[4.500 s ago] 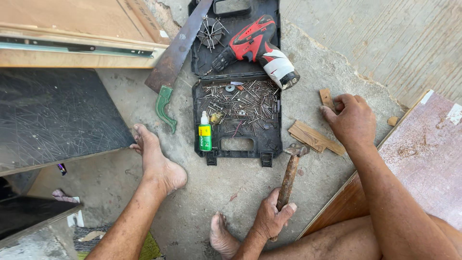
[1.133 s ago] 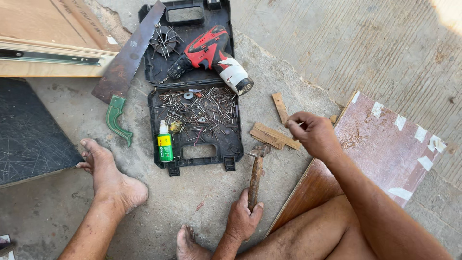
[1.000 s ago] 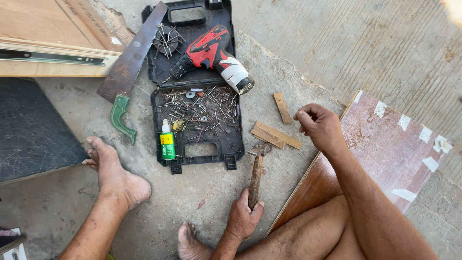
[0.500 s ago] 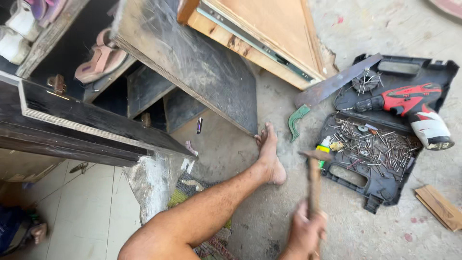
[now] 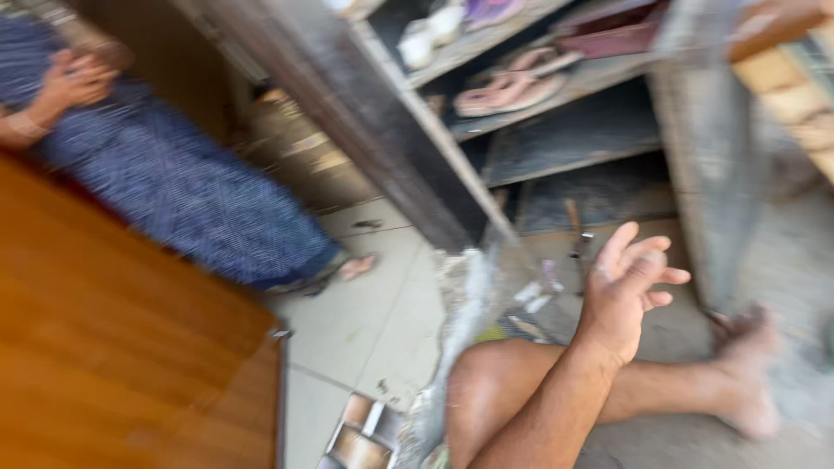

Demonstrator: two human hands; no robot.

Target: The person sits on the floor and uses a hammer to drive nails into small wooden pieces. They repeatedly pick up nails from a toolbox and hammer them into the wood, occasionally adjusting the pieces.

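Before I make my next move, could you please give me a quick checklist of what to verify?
1. Left hand free: ok, open and empty, raised above the knee.
2. Right hand located: cannot tell, out of view.
3. View steady: not ok, heavily blurred.
4. Other person clear of the hand: ok, in blue patterned clothing, well apart, beside the wooden panel.
5. Foot protected: not ok, bare on the floor near the shelf unit.

One raised hand (image 5: 627, 291), one bent knee (image 5: 486, 382), one bare foot (image 5: 749, 373), one pink sandal (image 5: 504, 91), one wooden door (image 5: 113, 347), one other person in a blue garment (image 5: 174, 191).
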